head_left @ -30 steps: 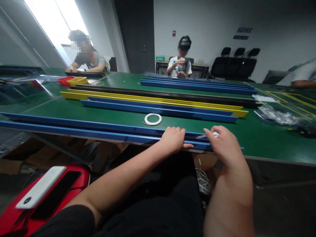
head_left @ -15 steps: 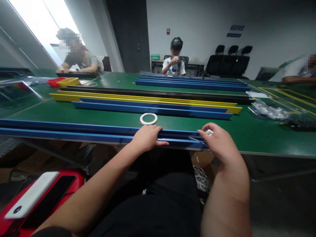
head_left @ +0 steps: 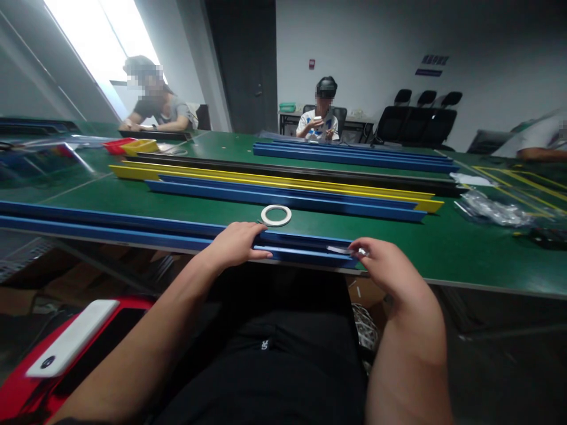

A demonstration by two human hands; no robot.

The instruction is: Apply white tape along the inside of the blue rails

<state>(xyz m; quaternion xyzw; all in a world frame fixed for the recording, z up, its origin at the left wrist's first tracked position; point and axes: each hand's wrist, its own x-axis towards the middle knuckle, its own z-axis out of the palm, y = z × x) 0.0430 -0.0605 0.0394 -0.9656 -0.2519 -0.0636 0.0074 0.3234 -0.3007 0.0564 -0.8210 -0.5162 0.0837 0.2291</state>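
Head view: a long, blue, metal-looking channel rail (head_left: 168,238) runs left to right along the near edge of the green bench (head_left: 478,254), left hand (head_left: 237,243) clasped across it, right hand (head_left: 376,257), nearer its right end, pinching a thin, whitish strip (head_left: 337,250).

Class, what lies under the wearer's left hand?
The long, straight blue rail shows on both sides of the left hand; the section beneath the palm is covered.

You have dim light overall; glare from the bright pane (head_left: 88,35), far left, hazes the person (head_left: 166,109) beside it. Below your table (head_left: 478,254), shadow is heavy; the far-right sign's (head_left: 434,60) lettering blurs.
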